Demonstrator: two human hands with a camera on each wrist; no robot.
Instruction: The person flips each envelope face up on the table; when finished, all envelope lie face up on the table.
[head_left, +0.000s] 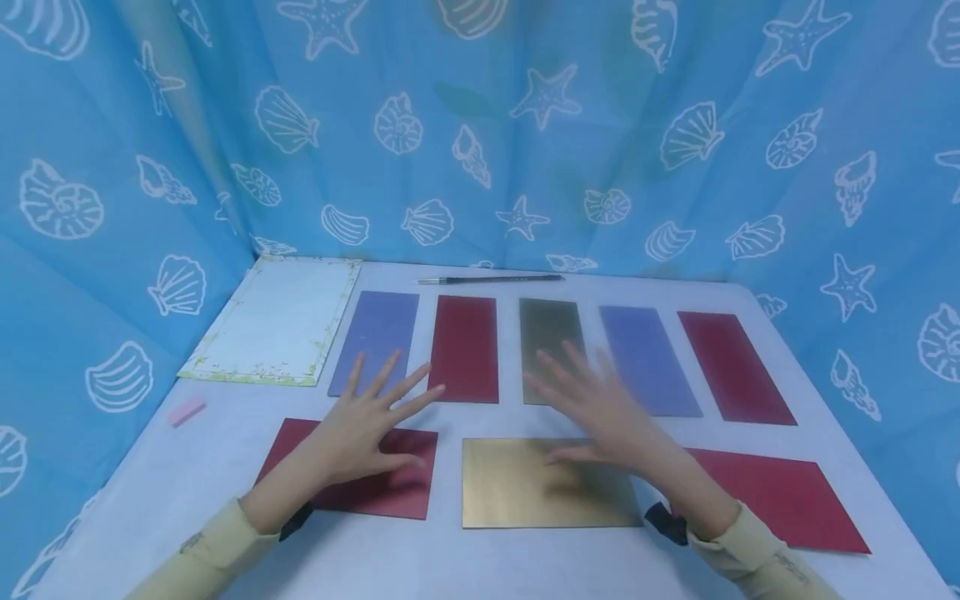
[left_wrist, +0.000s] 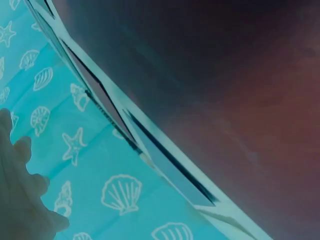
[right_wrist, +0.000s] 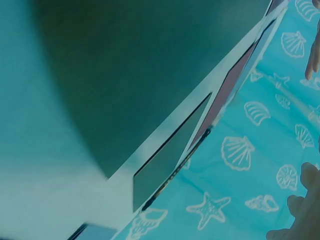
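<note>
So both hands are up over the counter (head_left: 540, 571) here, fingers fanned out wide and totally released. The left hand (head_left: 362, 435) sits left of centre in the frame, above the front red panel (head_left: 401, 497) at lower left, with its fingertips overlapping the near end of the purple panel (head_left: 378, 329) from the back row. The right hand (head_left: 611, 417) is a bit right of centre, over the gold panel (head_left: 510, 487) at lower middle, throwing a shadow on it, and its fingers cross in front of the olive panel (head_left: 549, 323). Rest of the back row, left to right: a red panel (head_left: 467, 342) between the purple and olive ones, then a bluish panel (head_left: 648, 357), then another red one at the right end. One more red panel (head_left: 787, 504) lies at lower right, partly behind the right forearm. Upper left of the counter there's a white sheet (head_left: 277, 317) with a leafy border, a little pink block (head_left: 185, 412) just below it, and a thin dark stick (head_left: 495, 279) with a pale tip along the back edge. Blue curtain (head_left: 555, 158) with white shells and starfish fills the top. Both wrist views catch fingers against that curtain.
</note>
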